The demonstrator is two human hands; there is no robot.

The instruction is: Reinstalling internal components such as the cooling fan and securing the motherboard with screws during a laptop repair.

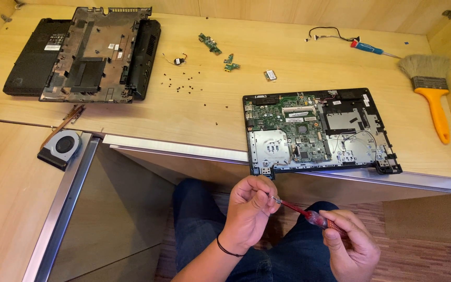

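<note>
Screwdriver [309, 215], red handle, sits over my lap, near edge of scene, below the worktop [199, 109]. Head view: my right hand [352, 244] is wrapped closed around the handle; my left hand [249, 211] pinches the metal tip between thumb and fingertips, maybe with a small screw there, too small to tell. Step in hand looks like tending the tip, between screws. Opened laptop base [317, 130] with green board lies on the worktop just beyond my hands, right of centre. Loose screws [184, 83] scatter farther off; black bottom cover [87, 55] far left, fan [61, 148] near left, brush [430, 89] and blue screwdriver [374, 49] far right. Next move likely needs the tip freed and lifted to the board, aimed square on a screw head.
</note>
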